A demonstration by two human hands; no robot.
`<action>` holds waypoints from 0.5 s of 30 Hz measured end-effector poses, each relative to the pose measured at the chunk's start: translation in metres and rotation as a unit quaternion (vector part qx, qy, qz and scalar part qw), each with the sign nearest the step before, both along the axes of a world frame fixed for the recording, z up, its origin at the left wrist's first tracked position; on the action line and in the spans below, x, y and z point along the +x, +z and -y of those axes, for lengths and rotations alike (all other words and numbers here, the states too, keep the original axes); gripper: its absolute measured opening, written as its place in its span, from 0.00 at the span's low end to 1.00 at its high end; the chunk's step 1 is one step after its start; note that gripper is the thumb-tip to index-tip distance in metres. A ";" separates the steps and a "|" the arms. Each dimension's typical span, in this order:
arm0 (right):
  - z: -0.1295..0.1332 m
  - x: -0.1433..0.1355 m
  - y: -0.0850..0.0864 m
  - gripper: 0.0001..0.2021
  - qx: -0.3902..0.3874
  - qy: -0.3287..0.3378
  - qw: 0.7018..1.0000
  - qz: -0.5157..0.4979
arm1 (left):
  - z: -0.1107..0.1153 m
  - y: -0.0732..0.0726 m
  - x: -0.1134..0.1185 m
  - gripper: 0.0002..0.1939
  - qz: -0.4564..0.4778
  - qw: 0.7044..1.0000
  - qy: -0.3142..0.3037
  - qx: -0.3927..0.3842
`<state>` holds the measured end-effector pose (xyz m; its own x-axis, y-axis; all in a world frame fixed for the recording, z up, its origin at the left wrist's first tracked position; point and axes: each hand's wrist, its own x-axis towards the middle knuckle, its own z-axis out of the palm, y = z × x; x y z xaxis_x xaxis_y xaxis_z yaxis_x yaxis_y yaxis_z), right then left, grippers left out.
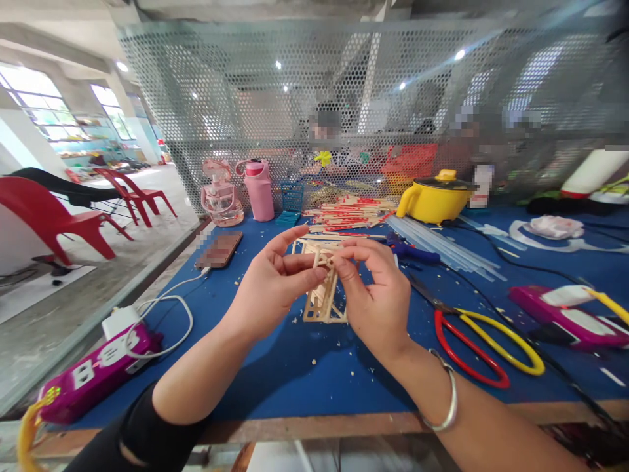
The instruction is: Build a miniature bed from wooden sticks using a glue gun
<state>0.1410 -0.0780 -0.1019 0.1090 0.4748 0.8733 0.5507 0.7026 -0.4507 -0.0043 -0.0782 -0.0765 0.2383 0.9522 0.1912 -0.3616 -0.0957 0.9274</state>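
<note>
Black sleeve (167, 419): covering the left forearm (196, 377) partway, fitting closely, with a small gap opening in the fabric behind the cuff
Silver bracelet (451, 401): circling the right forearm (496, 429) near the wrist, forming a smooth, shiny, rounded band
Hands: left (272, 285) and right (381, 298) both going bare

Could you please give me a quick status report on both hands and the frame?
Left hand, right hand: both gripping frame. Frame partly hidden behind them. Scissors close on the right, apart from frame.
</note>
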 end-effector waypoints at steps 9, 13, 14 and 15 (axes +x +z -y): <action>-0.002 0.008 0.005 0.03 0.051 -0.010 0.994 0.100 | -0.001 0.000 -0.002 0.30 -0.007 1.000 0.021 0.012; 0.000 0.010 0.006 0.03 0.065 -0.029 0.991 0.116 | 0.000 0.000 -0.001 0.29 -0.004 0.999 0.025 0.021; 0.001 0.010 0.006 0.03 0.061 -0.030 0.991 0.116 | 0.001 0.001 0.000 0.29 -0.005 0.999 0.028 0.026; 0.002 0.009 0.006 0.03 0.056 -0.029 0.991 0.116 | 0.002 0.001 0.001 0.30 -0.008 0.999 0.032 0.031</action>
